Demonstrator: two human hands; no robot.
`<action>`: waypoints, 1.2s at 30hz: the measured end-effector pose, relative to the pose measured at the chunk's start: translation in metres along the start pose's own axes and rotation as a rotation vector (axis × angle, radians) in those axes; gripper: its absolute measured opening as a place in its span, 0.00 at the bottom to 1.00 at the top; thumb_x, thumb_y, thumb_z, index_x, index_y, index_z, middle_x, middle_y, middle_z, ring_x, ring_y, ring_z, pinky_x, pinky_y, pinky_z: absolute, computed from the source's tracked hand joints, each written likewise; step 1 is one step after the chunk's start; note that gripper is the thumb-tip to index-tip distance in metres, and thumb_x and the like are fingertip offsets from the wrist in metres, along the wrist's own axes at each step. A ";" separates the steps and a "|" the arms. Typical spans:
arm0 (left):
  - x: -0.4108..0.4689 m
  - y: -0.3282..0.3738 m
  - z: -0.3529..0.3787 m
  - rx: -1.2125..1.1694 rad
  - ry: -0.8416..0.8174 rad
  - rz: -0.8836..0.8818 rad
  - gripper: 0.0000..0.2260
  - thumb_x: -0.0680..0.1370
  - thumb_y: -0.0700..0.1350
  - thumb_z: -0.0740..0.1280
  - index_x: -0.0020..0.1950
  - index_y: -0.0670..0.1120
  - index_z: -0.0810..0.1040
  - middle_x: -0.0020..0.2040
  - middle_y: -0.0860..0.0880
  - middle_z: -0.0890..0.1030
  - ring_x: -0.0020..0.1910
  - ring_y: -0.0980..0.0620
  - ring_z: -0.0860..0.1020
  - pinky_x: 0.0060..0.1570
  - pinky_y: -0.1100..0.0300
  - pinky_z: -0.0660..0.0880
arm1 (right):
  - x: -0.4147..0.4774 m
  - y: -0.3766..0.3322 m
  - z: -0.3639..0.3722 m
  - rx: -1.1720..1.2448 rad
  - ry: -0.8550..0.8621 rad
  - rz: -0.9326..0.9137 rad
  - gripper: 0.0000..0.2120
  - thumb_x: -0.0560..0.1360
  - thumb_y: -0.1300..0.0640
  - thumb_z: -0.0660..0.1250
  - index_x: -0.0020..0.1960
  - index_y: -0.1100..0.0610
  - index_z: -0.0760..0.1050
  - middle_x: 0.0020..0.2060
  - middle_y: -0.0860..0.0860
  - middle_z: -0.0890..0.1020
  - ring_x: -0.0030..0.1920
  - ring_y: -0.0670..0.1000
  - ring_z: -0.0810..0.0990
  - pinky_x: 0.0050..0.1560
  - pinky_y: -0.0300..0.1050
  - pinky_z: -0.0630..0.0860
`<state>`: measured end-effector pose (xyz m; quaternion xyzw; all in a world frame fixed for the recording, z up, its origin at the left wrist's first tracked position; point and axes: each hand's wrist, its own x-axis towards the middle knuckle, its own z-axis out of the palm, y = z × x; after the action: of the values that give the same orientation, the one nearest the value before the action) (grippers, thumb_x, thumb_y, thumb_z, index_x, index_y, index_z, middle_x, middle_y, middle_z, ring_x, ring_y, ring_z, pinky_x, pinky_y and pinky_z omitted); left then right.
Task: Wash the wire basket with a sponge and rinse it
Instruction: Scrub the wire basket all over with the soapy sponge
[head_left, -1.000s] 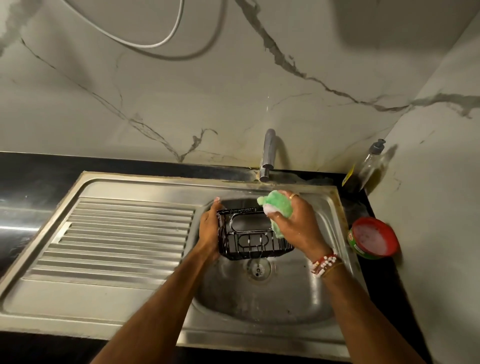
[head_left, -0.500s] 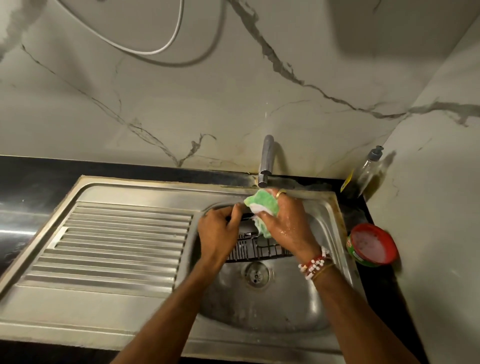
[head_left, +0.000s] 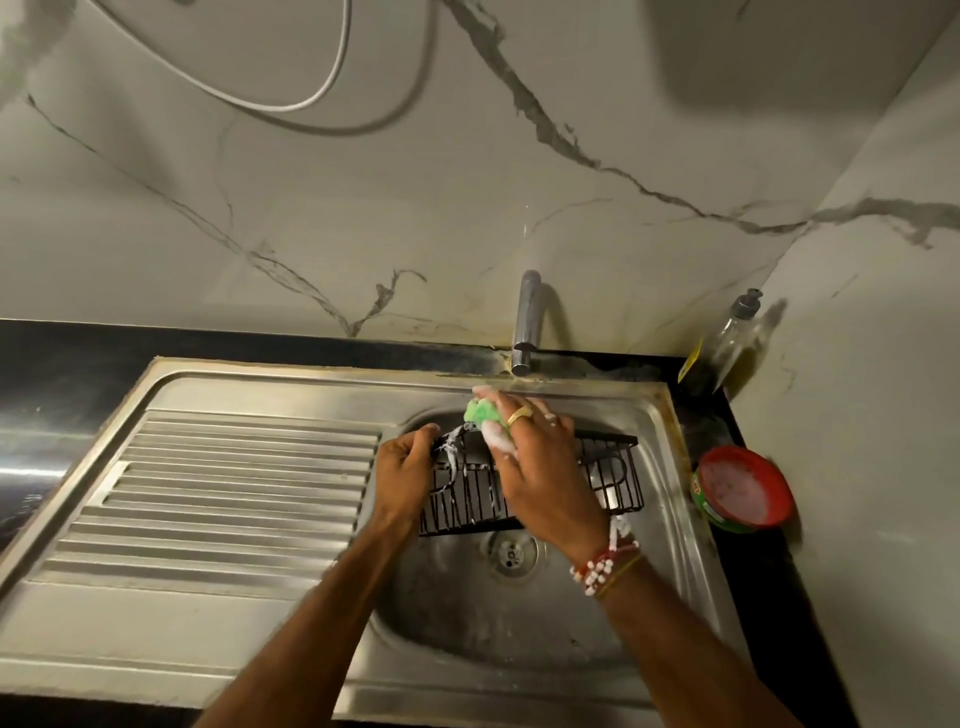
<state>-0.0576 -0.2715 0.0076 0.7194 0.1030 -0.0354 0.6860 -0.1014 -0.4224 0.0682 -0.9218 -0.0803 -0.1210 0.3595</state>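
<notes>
A black wire basket (head_left: 608, 475) is held over the steel sink bowl (head_left: 670, 525), with streaks of white foam on its left wires. My left hand (head_left: 402, 475) grips the basket's left end. My right hand (head_left: 540, 467) lies across the basket's top and presses a green, soapy sponge (head_left: 483, 413) against its back left rim. Most of the basket's middle is hidden under my right hand.
The tap (head_left: 525, 322) stands behind the bowl with no water running. A ribbed drainboard (head_left: 228, 499) lies to the left. A red tub of dish soap (head_left: 740, 491) and a pump bottle (head_left: 732, 343) stand on the dark counter at right. The drain (head_left: 511, 553) is below the basket.
The basket has been turned so that it lies lengthwise across the bowl. My right hand slid the sponge left along its back rim, and foam now shows on the wires.
</notes>
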 end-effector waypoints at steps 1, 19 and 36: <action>0.003 -0.002 -0.002 -0.019 0.001 -0.004 0.19 0.83 0.45 0.62 0.40 0.35 0.81 0.32 0.41 0.82 0.30 0.45 0.79 0.33 0.51 0.79 | -0.002 0.000 0.001 -0.060 0.011 -0.029 0.24 0.76 0.52 0.53 0.72 0.50 0.65 0.65 0.49 0.74 0.66 0.50 0.67 0.66 0.51 0.61; 0.005 -0.018 -0.016 -0.243 0.032 -0.138 0.18 0.83 0.44 0.62 0.36 0.44 0.85 0.32 0.47 0.82 0.31 0.50 0.80 0.34 0.55 0.81 | -0.004 0.040 -0.016 -0.221 0.180 0.077 0.25 0.72 0.68 0.66 0.68 0.55 0.71 0.54 0.56 0.82 0.55 0.55 0.79 0.52 0.51 0.80; 0.015 -0.031 -0.034 -0.398 -0.011 -0.284 0.21 0.81 0.48 0.61 0.31 0.48 0.84 0.30 0.50 0.80 0.29 0.53 0.78 0.32 0.58 0.78 | 0.007 0.026 -0.034 -0.436 0.069 0.125 0.22 0.73 0.65 0.66 0.66 0.56 0.72 0.52 0.57 0.82 0.53 0.57 0.78 0.53 0.51 0.77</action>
<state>-0.0527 -0.2347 -0.0238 0.5484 0.2043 -0.1141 0.8028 -0.0939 -0.4635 0.0777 -0.9762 0.0174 -0.1444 0.1610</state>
